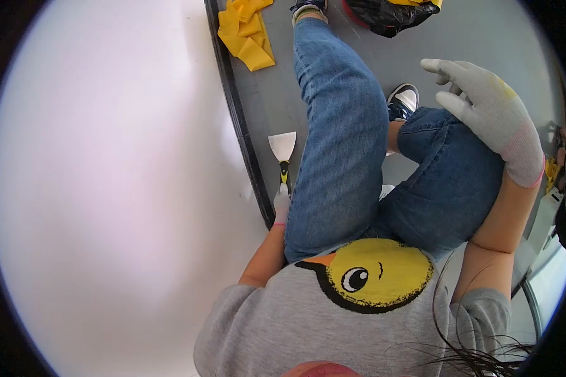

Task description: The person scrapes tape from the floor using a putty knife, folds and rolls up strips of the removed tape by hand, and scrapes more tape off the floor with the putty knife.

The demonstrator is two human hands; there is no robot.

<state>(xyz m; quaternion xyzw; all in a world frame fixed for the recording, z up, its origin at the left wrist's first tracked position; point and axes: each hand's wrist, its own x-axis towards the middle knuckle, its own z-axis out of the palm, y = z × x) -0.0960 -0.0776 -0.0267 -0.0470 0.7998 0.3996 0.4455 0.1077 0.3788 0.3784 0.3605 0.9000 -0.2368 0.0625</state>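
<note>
My left hand (282,204), in a pale glove, is closed round the handle of a scraper (283,147). The scraper has a wide metal blade and a black and yellow handle, and its blade points away from me over the grey floor. It lies between my left leg and the black skirting strip (236,110); part of the hand is hidden by the leg. My right hand (493,113), in a pale grey glove with a pink cuff, is open above my bent right knee. Its fingers and thumb are apart, with nothing between them.
A white wall (107,188) fills the left side. Crumpled yellow sheet material (245,34) lies on the floor by the skirting. Further ahead is a black plastic bag (390,19) with yellow material on top. Dark and yellow items (554,166) stand at the right edge.
</note>
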